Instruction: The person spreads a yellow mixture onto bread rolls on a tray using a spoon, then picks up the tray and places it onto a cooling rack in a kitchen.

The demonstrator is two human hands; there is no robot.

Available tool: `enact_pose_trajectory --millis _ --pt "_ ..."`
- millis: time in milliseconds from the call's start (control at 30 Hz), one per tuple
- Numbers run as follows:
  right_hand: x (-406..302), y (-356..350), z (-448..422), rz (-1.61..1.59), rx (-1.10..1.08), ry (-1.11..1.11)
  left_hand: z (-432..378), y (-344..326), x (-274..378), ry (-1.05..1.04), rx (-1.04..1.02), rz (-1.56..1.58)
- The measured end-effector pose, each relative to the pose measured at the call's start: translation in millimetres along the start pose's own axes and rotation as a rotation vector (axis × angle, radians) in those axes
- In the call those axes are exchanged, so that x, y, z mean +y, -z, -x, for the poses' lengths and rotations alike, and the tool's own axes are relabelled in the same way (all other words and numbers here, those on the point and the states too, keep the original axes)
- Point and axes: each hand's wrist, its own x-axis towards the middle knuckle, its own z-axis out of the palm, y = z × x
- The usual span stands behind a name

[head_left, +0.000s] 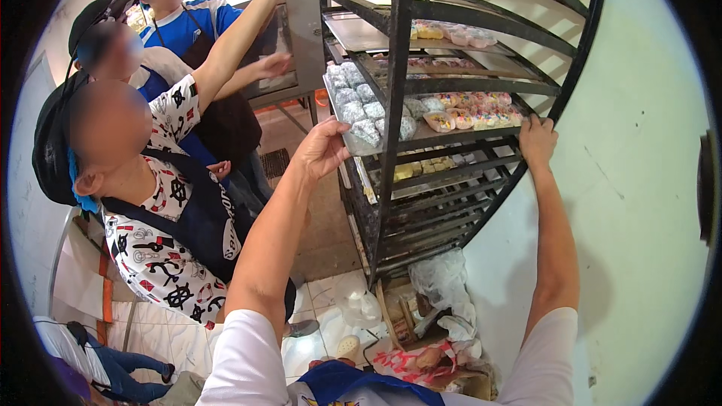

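A metal tray (368,148) lies in a dark metal bakery rack (399,56), its left end sticking out past the upright. On it are pale, flaky-coated cakes (352,111) at the left and small cakes with coloured sprinkles (485,118) in paper cups at the right. My left hand (324,149) grips the tray's near left corner, thumb on top and fingers below. My right hand (538,138) is at the tray's right end, its fingers curled at the rack's right upright; whether it holds tray or frame, I cannot tell.
Trays of cakes (451,32) fill levels above and below. Three people stand close at the left, one (186,186) reaching an arm toward the rack's top. A pale wall (637,180) is at the right. Plastic bags (443,276) and cardboard lie at the rack's foot. Another person is at lower left.
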Motion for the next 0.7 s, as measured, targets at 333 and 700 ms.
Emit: enact_pose_trajectory --millis 333,700 --pt "-18 8 -8 -0.086 -0.221 -0.074 -8 17 -6 -0.013 -0.092 0.124" --pt "-24 7 -8 -0.159 -0.224 -0.197 -13 32 -5 -0.045 -0.12 0.157"
